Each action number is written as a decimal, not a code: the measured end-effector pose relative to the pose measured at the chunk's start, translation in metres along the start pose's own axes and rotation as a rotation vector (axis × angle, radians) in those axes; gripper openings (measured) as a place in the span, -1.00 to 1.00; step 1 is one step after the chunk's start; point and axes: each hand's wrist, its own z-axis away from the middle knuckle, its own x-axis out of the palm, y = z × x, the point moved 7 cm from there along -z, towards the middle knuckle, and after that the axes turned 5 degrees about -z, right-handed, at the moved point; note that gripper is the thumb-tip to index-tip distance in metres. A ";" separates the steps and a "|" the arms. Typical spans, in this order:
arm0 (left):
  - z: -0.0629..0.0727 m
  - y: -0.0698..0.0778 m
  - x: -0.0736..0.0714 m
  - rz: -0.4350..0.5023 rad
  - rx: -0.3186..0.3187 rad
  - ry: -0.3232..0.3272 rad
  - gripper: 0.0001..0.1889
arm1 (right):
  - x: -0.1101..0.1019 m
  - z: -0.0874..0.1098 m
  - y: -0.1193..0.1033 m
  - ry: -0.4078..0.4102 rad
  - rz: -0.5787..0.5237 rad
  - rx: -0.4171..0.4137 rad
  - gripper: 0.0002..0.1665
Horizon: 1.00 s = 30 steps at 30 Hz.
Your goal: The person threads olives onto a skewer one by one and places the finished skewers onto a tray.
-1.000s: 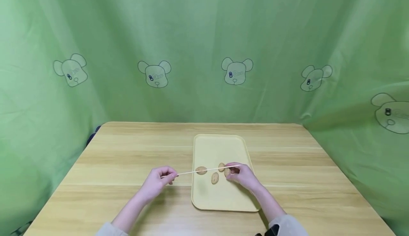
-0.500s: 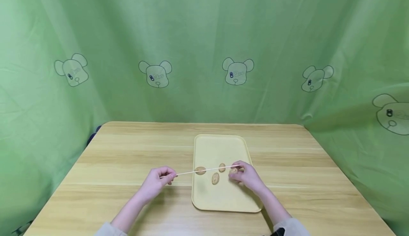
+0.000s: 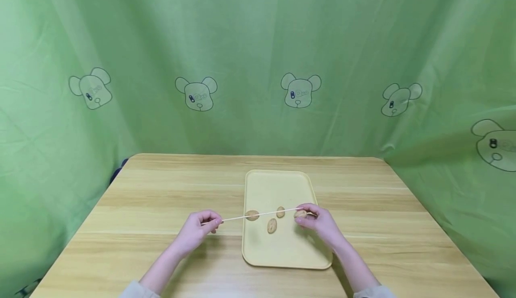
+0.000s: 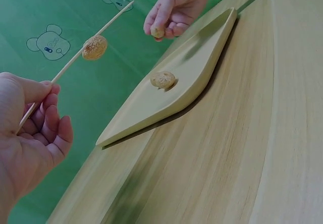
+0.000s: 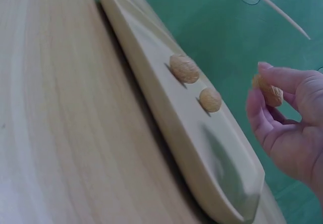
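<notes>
A thin wooden skewer [image 3: 234,218] is pinched between the thumb and fingers of my left hand [image 3: 197,230], its pointed end reaching rightward over the tray. Threaded on it is one tan, wrinkled oval ball [image 4: 95,48], well back from the tip. My right hand [image 3: 320,224] holds a similar ball [image 5: 272,94] between thumb and fingertips, above the tray's right side. In the right wrist view the skewer's tip points toward this ball, with a gap between. Two more tan balls lie on the tray, a larger one [image 5: 184,68] and a rounder one [image 5: 210,99].
The pale yellow rectangular tray [image 3: 278,186] has a low raised rim and sits on a light wood table [image 3: 181,177]. A green curtain [image 3: 246,33] printed with bear heads hangs behind and along both sides.
My right hand has moved to the right with its ball and turned it, so more of the ball shows. My left hand and the skewer have stayed nearly still.
</notes>
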 end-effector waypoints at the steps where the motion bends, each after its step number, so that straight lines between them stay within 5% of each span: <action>1: 0.000 0.000 0.000 0.001 -0.003 0.001 -0.81 | 0.000 0.001 -0.002 -0.009 -0.020 0.004 -0.52; 15: -0.002 -0.004 -0.002 0.003 0.002 0.007 -0.79 | -0.001 0.009 -0.016 -0.049 -0.157 0.000 -0.44; 30: 0.001 -0.005 -0.002 0.013 -0.007 -0.006 -0.82 | -0.003 0.012 -0.029 -0.090 -0.282 -0.145 -0.53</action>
